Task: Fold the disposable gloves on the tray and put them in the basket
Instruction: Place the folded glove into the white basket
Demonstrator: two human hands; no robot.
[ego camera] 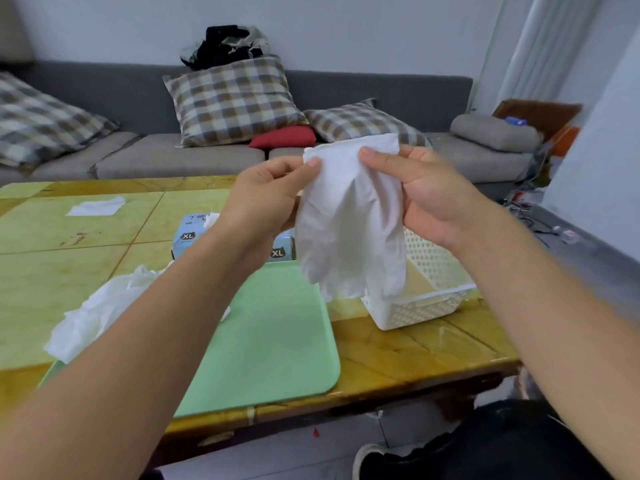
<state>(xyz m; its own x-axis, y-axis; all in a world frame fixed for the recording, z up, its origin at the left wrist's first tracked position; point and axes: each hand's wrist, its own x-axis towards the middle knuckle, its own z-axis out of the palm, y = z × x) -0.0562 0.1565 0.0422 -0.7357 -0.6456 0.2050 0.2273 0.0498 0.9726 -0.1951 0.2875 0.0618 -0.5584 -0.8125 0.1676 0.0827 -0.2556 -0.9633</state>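
Observation:
A white disposable glove (349,223) hangs in the air above the table, cuff up and fingers down. My left hand (266,199) pinches the cuff's left corner, and my right hand (426,192) pinches the cuff near its middle. Below lies the green tray (277,344), with a heap of white gloves (93,317) at its left end, partly behind my left forearm. The white perforated basket (429,292) stands to the right of the tray, under the hanging glove's fingers.
A blue glove box (188,235) marked XL stands behind the tray. A flat white sheet (95,206) lies far left on the yellow-green table (69,258). Behind the table runs a grey sofa (180,157) with plaid cushions. My knee is at the lower right.

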